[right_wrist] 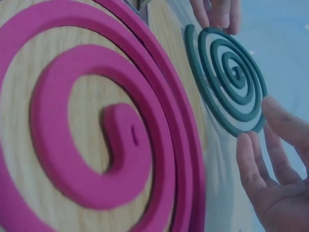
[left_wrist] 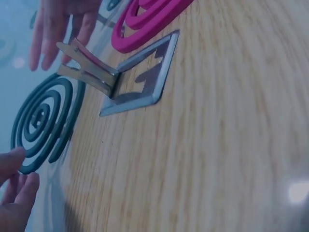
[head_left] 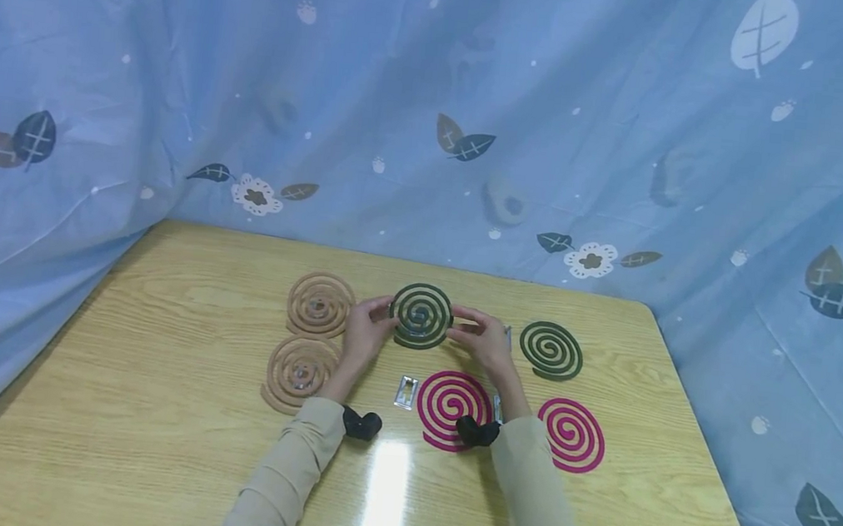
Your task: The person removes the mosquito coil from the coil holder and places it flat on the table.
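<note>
Between both hands is a dark green mosquito coil, above a metal coil stand seen through its rings. My left hand pinches its left edge between thumb and fingers. At the opposite edge, my right hand holds it with thumb and fingertips, as the right wrist view shows up close. Nearer me, a metal stand lies flat; its bent-up prongs show in the left wrist view. Under the right forearm lies a pink coil, partly covered by the black wrist camera.
To the left, two tan coils, an upper and a lower, rest over metal stands. A second green coil and a second pink coil lie to the right. More stands show beside the right arm. A blue curtain backs the wooden table.
</note>
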{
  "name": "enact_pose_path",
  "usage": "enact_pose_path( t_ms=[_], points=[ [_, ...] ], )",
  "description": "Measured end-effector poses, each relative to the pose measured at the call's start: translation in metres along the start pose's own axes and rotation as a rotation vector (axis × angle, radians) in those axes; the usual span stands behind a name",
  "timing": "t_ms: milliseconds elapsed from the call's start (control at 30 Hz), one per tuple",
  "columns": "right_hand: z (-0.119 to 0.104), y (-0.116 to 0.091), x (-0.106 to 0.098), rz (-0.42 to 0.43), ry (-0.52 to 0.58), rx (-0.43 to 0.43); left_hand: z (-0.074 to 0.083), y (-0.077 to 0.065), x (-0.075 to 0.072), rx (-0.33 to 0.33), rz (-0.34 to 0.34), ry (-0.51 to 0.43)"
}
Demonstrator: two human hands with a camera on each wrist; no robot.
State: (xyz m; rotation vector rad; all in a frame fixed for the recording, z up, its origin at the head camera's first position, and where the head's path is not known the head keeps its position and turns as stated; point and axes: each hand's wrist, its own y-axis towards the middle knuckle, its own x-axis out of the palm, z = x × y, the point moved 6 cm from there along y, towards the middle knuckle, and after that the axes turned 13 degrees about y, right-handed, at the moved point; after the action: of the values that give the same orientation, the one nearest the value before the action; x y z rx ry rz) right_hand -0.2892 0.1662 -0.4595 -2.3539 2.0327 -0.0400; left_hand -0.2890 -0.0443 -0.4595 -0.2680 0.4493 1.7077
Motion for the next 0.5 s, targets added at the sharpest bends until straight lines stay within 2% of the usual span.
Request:
enact_pose_path(
  t_ms=[200,500],
  points=[
    [0.0047,0.0012,0.0050,0.025,0.038,0.031,0.0022,-0.0033,-0.0014,-0.037,0.008,0.026],
    [0.0056,0.0042,0.0039,0.106,0.054,0.038,-0.0021,-0.0020,0.0031,-0.066,-0.009,-0.065]
  ],
)
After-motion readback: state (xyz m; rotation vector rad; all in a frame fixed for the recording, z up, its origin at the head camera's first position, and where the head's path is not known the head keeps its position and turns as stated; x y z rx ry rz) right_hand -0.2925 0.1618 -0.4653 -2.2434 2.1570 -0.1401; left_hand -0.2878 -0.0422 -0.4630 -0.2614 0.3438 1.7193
